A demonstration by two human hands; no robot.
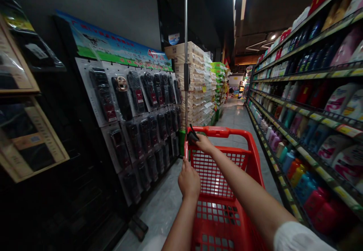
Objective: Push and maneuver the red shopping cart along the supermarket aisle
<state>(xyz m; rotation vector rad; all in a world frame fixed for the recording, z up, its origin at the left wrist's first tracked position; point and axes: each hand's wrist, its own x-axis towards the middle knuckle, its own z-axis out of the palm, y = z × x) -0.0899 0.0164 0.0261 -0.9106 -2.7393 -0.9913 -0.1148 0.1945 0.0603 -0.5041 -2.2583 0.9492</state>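
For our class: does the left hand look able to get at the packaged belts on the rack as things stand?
Probably, perhaps with a step or lean: floor shows between the left hand and the packaged belts, with nothing obviously blocking.

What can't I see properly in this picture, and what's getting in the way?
All in the head view:
Top of the thin silver metal pole: cut off by the upper edge.
Near end of the red plastic shopping cart: cut off by the bottom edge.
Palm of the bare left hand: hidden behind the back of that hand.
Small lettering on the blue-and-green printed banner: too blurred to read.
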